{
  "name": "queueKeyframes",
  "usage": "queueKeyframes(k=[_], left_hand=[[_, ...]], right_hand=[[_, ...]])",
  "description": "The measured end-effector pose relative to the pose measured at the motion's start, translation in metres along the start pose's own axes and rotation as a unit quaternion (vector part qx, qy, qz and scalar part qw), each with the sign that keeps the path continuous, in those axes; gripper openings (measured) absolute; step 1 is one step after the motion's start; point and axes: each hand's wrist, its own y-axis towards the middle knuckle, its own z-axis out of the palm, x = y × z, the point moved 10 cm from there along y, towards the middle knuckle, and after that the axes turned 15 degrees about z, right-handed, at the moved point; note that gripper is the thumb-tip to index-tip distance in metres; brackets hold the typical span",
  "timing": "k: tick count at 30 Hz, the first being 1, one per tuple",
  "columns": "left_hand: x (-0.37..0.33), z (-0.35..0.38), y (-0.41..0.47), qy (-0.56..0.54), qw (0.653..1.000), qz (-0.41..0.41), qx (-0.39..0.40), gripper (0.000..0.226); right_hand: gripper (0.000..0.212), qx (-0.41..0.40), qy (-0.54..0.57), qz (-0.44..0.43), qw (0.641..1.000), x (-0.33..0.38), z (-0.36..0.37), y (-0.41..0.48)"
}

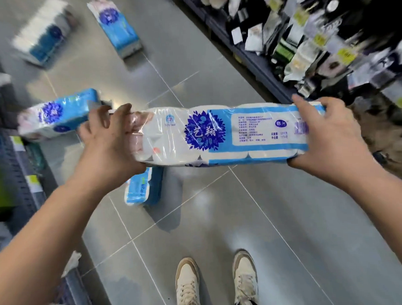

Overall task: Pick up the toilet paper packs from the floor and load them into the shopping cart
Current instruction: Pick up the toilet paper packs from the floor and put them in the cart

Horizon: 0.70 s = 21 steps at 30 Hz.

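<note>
A long white and blue toilet paper pack [220,134] is held level above the floor, in front of me. My left hand [110,141] grips its left end and my right hand [327,134] grips its right end. Several more packs lie on the grey tiled floor: one [57,114] at the left, one [144,186] just below the held pack, one [118,25] farther up the aisle and a blurred one [45,36] at the far left. No shopping cart is in view.
Shelves with packaged goods [317,41] line the right side of the aisle. A low shelf edge [20,158] runs along the left. My two shoes [216,284] stand on the tiles at the bottom.
</note>
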Motion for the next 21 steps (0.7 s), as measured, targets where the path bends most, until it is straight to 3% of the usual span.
queueKeyframes(k=[11,21], left_hand=[[-0.117,-0.306,-0.040,-0.015,0.999,0.011,-0.045,0.123],[-0.181,-0.464,-0.106,-0.004,0.993,0.072,-0.092,0.126]], right_hand=[[0.118,-0.066,0.003,-0.033,0.997,0.033,-0.309,-0.114],[0.120,-0.122,0.019,-0.045,0.991,0.028,-0.462,-0.208]])
